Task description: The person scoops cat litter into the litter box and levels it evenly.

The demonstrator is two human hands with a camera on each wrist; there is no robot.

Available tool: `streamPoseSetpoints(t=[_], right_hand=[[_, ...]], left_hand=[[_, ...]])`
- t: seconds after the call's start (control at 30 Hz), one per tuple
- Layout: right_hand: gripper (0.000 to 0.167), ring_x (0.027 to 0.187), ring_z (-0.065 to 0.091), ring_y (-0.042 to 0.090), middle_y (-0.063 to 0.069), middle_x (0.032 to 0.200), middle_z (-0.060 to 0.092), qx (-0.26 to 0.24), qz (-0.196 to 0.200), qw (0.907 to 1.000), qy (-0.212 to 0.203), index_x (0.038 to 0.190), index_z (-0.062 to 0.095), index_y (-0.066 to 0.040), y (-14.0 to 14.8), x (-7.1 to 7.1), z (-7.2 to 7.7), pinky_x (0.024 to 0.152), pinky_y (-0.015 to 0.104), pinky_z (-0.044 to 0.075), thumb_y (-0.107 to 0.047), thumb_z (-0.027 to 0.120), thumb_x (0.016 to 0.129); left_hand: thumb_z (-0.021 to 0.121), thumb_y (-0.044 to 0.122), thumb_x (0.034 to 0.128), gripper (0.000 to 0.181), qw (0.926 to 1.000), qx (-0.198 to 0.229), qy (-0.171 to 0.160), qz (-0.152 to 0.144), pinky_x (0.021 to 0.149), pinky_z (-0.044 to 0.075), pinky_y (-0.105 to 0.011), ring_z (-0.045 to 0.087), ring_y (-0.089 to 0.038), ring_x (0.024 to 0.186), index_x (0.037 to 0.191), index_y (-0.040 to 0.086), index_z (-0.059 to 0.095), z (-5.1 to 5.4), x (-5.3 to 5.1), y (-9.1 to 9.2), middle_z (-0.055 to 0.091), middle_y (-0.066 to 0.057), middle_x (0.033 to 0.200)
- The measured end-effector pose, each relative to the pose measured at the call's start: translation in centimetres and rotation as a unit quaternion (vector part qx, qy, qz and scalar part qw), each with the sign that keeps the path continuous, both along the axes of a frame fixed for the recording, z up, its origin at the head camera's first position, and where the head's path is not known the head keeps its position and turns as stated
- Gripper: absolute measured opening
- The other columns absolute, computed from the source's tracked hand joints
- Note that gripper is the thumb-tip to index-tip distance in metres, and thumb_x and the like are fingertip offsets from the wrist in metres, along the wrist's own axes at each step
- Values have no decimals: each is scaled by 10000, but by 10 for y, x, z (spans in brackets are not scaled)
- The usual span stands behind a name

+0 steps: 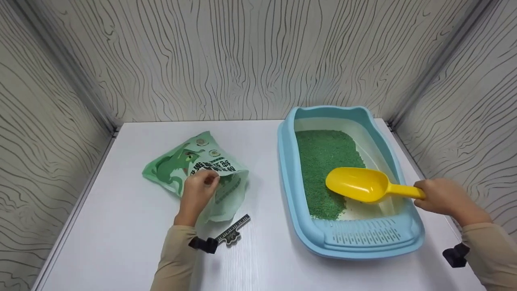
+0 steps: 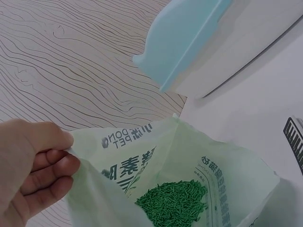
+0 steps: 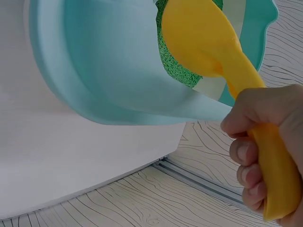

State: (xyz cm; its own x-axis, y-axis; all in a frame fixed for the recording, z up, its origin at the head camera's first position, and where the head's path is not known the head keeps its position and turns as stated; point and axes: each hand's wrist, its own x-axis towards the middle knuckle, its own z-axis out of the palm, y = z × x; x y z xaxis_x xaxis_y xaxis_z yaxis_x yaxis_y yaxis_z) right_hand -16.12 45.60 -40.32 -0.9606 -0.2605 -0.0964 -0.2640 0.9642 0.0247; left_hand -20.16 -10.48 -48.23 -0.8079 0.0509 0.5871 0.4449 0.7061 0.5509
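Note:
A green bag of cat litter (image 1: 177, 161) lies on the table at the left, its mouth facing the near right. My left hand (image 1: 200, 190) pinches the upper edge of that mouth between thumb and fingers. Green litter pellets (image 2: 175, 203) show inside in the left wrist view. With my right hand (image 1: 444, 200) I grip the handle of a yellow scoop (image 1: 359, 184). The scoop's bowl is over the blue litter box (image 1: 291, 194) and looks bare inside. Green litter (image 1: 327, 153) covers the left and middle of the box floor; whether the scoop touches it I cannot tell.
A dark strip with a ruler-like scale and a small figure (image 1: 233, 231) lies on the white table (image 1: 258, 258) between bag and box. Wood-grain panels (image 1: 202, 60) stand behind and at both sides. The box has a slotted front ledge (image 1: 363, 233).

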Motion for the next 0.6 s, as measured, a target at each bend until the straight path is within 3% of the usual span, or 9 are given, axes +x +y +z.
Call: streamPoseSetpoints(t=[0.3, 0.6], right_hand=[[117, 563, 434, 139, 3, 627, 562, -277, -158, 9991, -280, 773, 660, -24, -8, -4, -6, 514, 253, 388, -120, 687, 712], [157, 579, 431, 109, -34, 648, 575, -244, 80, 9992, -320, 830, 687, -59, -11, -5, -18, 518, 224, 359, -149, 694, 700]], left_hand=[[692, -8, 809, 40, 10000, 23, -90, 24, 614, 567, -291, 661, -183, 675, 805, 32, 690, 0, 1, -1, 712, -105, 778], [697, 7, 809, 34, 9999, 19, 56, -114, 613, 571, -278, 661, -197, 663, 819, -21, 681, -2, -1, -2, 712, -116, 777]])
